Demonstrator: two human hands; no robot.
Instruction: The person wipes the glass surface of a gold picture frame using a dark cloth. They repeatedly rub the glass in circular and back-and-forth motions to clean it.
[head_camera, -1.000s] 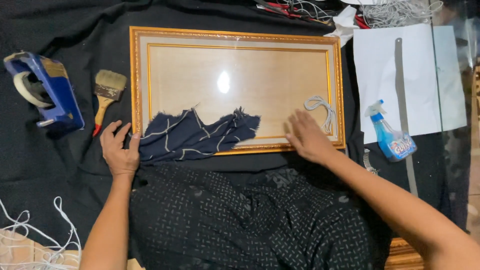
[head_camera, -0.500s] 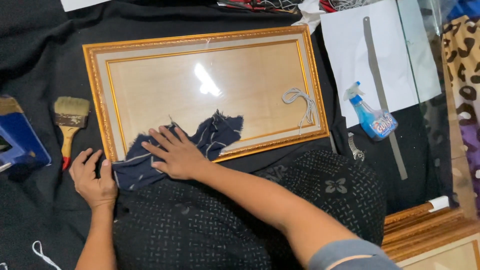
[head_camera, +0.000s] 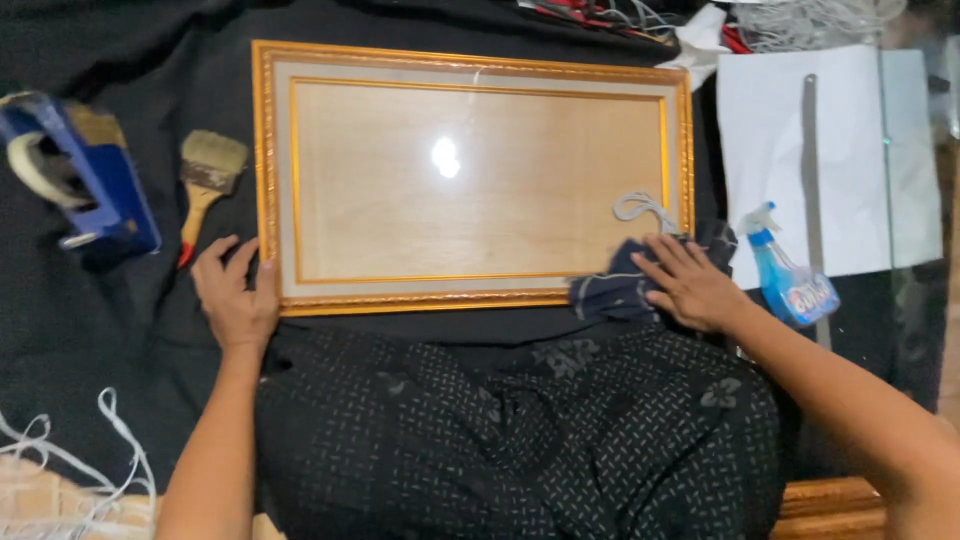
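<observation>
The right hand lies flat with fingers spread, pressing a dark blue cloth against the lower right corner of a picture frame; the grip is an open palm bearing down rather than a closed pinch. The cloth bunches under and just left of that palm, soft and limp, likely to slide easily over the glass and best managed by flat pressure. A loop of pale cord lies on the glass just beyond the fingertips. The left hand rests open against the frame's lower left corner, thumb touching the gilt edge. The frame is wide, gold-moulded, with a tan backing under reflective glass; it looks rigid but fragile, safest held by its rails. Farther out on the black-draped surface lie a spray bottle, a paintbrush and a tape dispenser.
</observation>
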